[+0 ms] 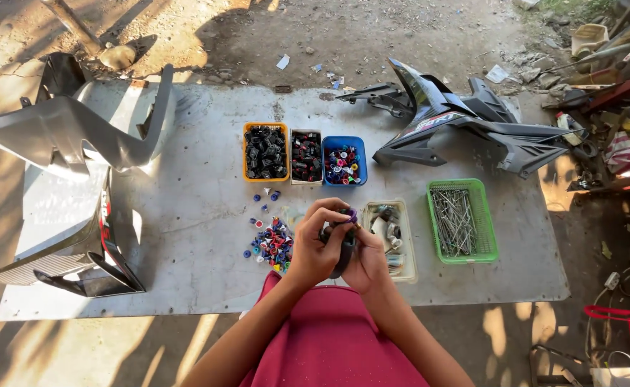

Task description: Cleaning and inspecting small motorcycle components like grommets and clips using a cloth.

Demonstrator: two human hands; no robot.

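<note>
- The left hand point(313, 247) is curled shut around a small dark part point(345, 247), with its fingers bent over the top of it, just in front of the heap of coloured caps point(272, 242).
- The right hand point(367, 261) presses against the left hand from the other side and grips the same dark part, so the part sits between both palms, above the near edge of the table point(186, 236).
- A small purple cap point(351, 213) sits at the fingertips, on top of the dark part; which hand pinches it cannot be told.
- The heap of coloured caps lies loose on the table, touching the left hand's side; a few stray caps lie just beyond the heap.
- A pale tray of mixed bits point(393, 236) stands just beside the right hand, on the side away from the heap.
- A green basket of long metal nails point(462, 221) stands past the pale tray, farther from the heap.
- Beyond the heap, three bins stand in a row touching each other: an orange bin point(265, 152) of black parts, a white bin point(306, 156) of black and red parts, and a blue bin point(344, 161) of mixed coloured caps.
- A black motorcycle fairing point(465, 122) lies past the blue bin, well apart from the heap.
- A grey fairing panel point(71, 132) rests on the far side of the heap from the hands' tray, reaching over the table's end.
- The person's red garment point(329, 344) shows below the hands, nearer than the heap.
</note>
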